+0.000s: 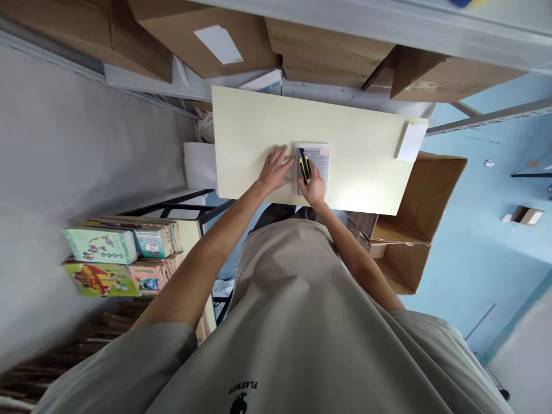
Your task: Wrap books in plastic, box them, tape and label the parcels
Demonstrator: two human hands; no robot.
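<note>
On the pale yellow tabletop (254,121) lies a flat rectangular pack (321,158) with a clear, shiny surface and small print that I cannot read. My right hand (314,188) is over the pack, its thumb and fingers closed round a black and yellow utility knife (305,168). The knife points away from me; whether its blade is out is too small to tell. Just left of the pack, my left hand (275,169) rests on the tabletop with its fingers spread, the tips near the pack's left edge.
A white pad or box (410,141) sits at the table's right end. Cardboard boxes (332,54) line the shelf behind it. An open carton (431,195) stands on the floor at the right. Stacked books (103,244) fill a rack at the left.
</note>
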